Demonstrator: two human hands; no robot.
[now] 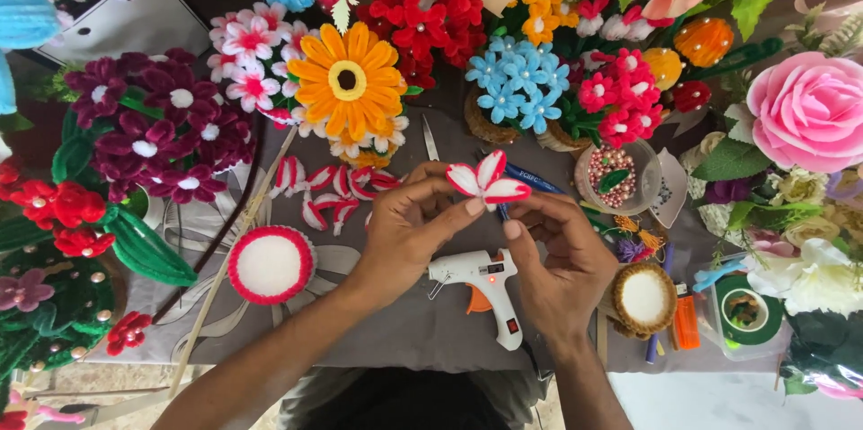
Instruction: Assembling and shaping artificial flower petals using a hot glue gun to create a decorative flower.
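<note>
Both hands meet over the grey cloth at the centre. My left hand (pixel 409 228) pinches the base of a small cluster of red-edged white petals (pixel 486 181), fingers closed on it. My right hand (pixel 559 255) holds the same cluster from below with thumb and fingertips. A white glue gun (pixel 481 279) with an orange trigger lies on the cloth just under the hands. Several loose red-and-white petals (pixel 333 192) lie to the left of the hands. A round white disc with a red fuzzy rim (pixel 271 264) rests further left.
Handmade flowers crowd the far side: an orange daisy (pixel 347 79), blue blossoms (pixel 520 79), maroon flowers (pixel 162 129), a pink rose (pixel 807 108). A clear cup of beads (pixel 616 176), a brown-rimmed white disc (pixel 644 297), green tape roll (pixel 744 310) and scissors (pixel 430 138) lie nearby.
</note>
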